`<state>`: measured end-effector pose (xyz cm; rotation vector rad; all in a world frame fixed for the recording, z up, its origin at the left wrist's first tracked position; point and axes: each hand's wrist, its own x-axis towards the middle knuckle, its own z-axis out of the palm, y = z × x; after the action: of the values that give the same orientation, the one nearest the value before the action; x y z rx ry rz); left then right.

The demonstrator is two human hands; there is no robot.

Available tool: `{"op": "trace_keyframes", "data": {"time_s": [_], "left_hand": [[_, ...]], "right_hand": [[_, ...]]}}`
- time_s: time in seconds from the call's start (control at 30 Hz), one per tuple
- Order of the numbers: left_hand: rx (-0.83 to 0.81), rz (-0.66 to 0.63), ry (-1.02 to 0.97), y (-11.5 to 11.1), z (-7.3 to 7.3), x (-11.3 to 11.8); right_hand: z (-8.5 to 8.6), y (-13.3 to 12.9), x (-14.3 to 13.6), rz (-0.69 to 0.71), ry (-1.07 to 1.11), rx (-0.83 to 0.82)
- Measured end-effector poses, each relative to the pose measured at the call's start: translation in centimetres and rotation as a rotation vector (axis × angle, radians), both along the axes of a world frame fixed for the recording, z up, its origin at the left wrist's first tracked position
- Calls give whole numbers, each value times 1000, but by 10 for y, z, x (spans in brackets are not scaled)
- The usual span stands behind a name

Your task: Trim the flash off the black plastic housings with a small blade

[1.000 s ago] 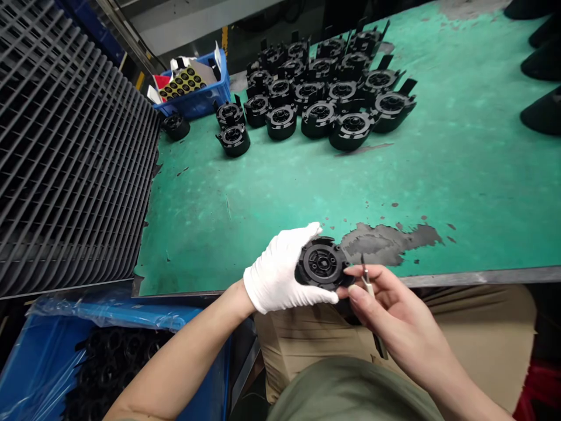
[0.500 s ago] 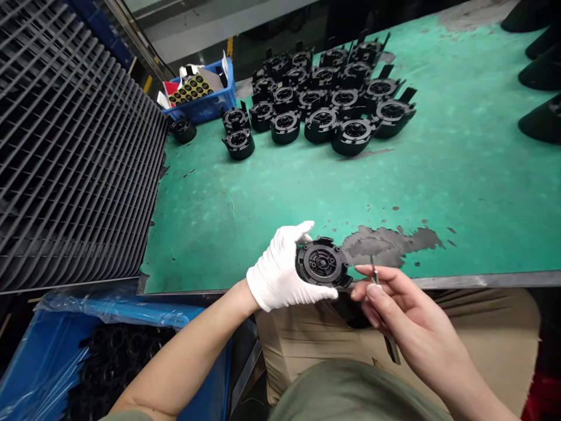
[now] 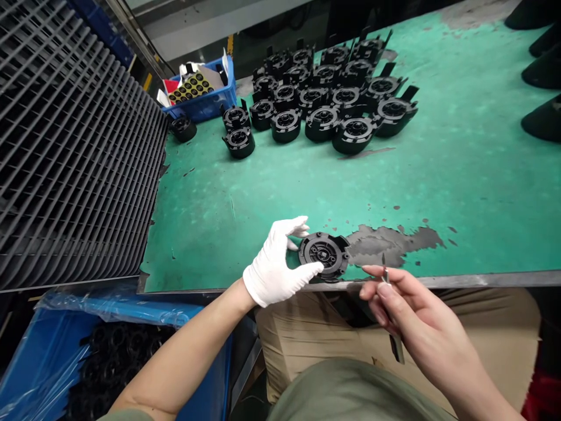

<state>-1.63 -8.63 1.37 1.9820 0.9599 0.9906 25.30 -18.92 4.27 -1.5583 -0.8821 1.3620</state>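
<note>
My left hand, in a white glove, has its thumb over the lower rim of a round black plastic part. Its other fingers curve around the left side, by the rim. The part shows concentric rings and a small hub, and it is held at the bench's front edge. My bare right hand is closed around a slim knife, the pointed blade up and the handle end showing below the palm. The knife is to the right of the part, apart from it.
Several black round housings stand on the green bench top. A blue bin with stickers is at the back left, beside a stack of grey grids. Below left, a blue crate holds black parts. Black cones stand right.
The part has turned within my left hand, and the thumb has moved up onto its face. My right hand has shifted slightly right with the knife.
</note>
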Motion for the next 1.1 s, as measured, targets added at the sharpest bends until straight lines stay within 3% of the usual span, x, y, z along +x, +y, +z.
{"op": "trace_keyframes", "data": {"time_s": [0.27,0.4,0.57,0.87,1.1], "left_hand": [[-100,195,-195,5,-5,-2],[-151,237,-161,7,0,-1],[-128,178,-36,6,10,-1],[-187,173,20,8,9,1],[-114,142,43,5,5,-1]], "right_hand": [[-7,-7,5,-24,65,-41],[-5,-7,3,-11,47,-35],[-6,-4,1,24,41,-8],[2,-3,-3,19,21,-8],[0,-2,-3,20,31,-20]]}}
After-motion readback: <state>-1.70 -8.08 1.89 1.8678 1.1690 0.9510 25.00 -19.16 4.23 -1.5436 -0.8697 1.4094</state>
